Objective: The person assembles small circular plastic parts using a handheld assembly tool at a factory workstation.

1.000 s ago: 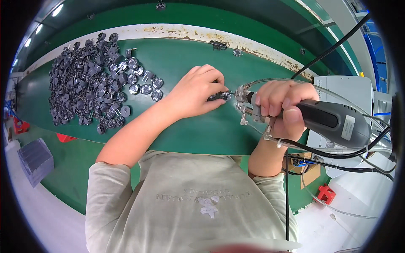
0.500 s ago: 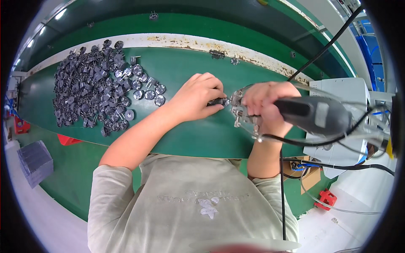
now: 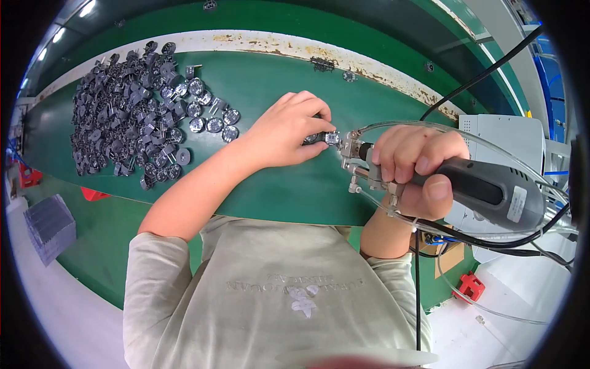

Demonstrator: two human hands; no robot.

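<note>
My right hand (image 3: 424, 163) is closed round the neck of a dark grey powered screwdriver (image 3: 501, 190). Metal fittings and clear tubes surround the tool's front end, which points left. Close in front of its tip is a small dark round part with a shiny face (image 3: 332, 138), pinched between my left hand's (image 3: 295, 130) thumb and fingers. The fingers cover much of that part, so its exact contact with the tip cannot be told. More small dark round parts with metal prongs (image 3: 129, 111) lie heaped left of my left forearm, several with shiny faces at the heap's right edge.
A green table (image 3: 270, 197) has a worn white ledge (image 3: 258, 43) along its far side. At the right stands a light grey box-shaped machine (image 3: 498, 138). A black cable (image 3: 482, 75) crosses the upper right, and tubes trail from the tool. A grey bin (image 3: 50, 230) stands at the lower left.
My right hand and the tool, smeared by motion before, have shifted right and now look sharp. The left hand keeps its grip, with more of the shiny face showing. The whole view has tilted slightly.
</note>
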